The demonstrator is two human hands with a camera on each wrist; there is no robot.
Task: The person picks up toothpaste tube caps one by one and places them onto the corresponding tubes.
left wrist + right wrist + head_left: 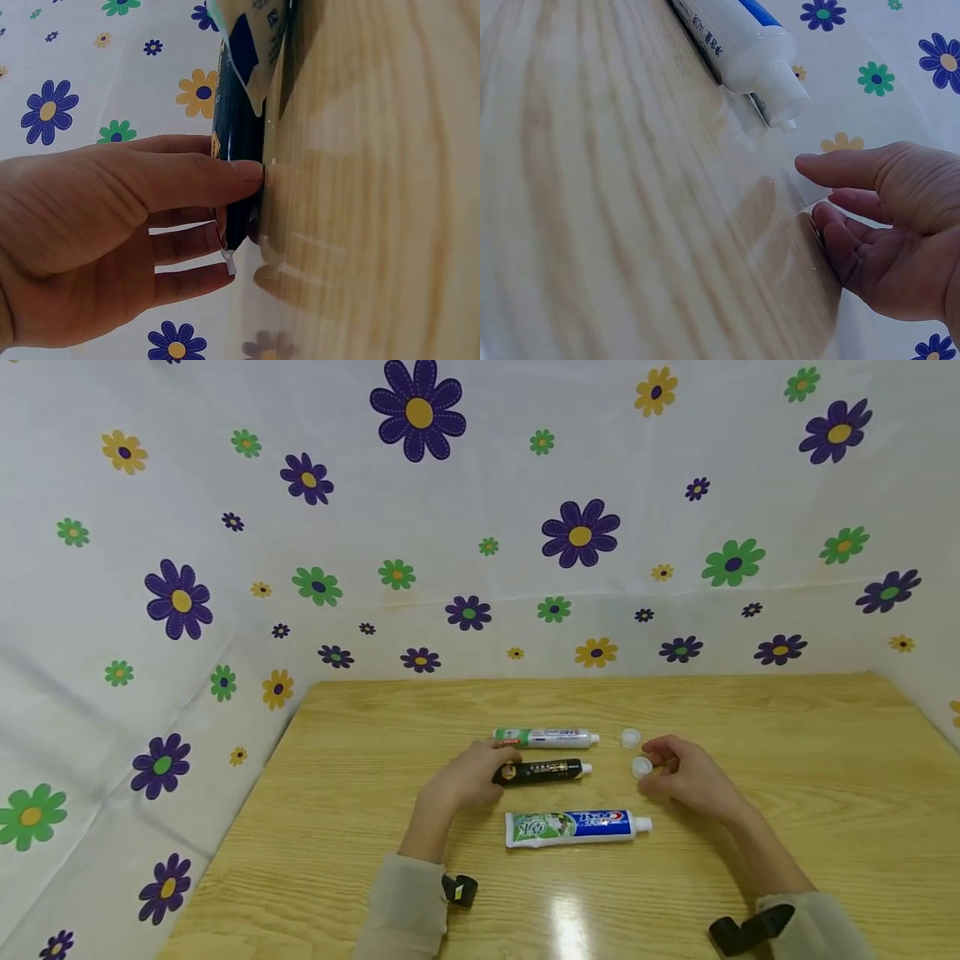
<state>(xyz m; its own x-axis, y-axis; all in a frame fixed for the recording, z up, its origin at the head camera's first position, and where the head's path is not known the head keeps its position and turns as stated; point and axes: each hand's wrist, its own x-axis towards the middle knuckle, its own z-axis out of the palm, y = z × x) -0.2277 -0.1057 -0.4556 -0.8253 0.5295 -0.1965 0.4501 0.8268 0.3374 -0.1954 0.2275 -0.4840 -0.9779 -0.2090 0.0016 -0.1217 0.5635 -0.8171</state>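
Three toothpaste tubes lie on the wooden table, all with their white threaded necks to the right. My left hand (474,772) grips the crimped end of the middle, black toothpaste tube (543,772) between thumb and fingers. Behind it is a green and white toothpaste tube (547,738); in front is a larger blue and green one (573,827). At the right, my right hand (693,777) has its thumb and fingers around a translucent white cap (641,767); fingertip contact is partly hidden. A second translucent cap (630,738) sits just behind that one.
The wooden table (360,893) meets a white flowered cloth (480,560) at its back and left edges. Light glares off the table near its front. A dark wrist mount (460,890) sits on the left sleeve, another (750,931) on the right.
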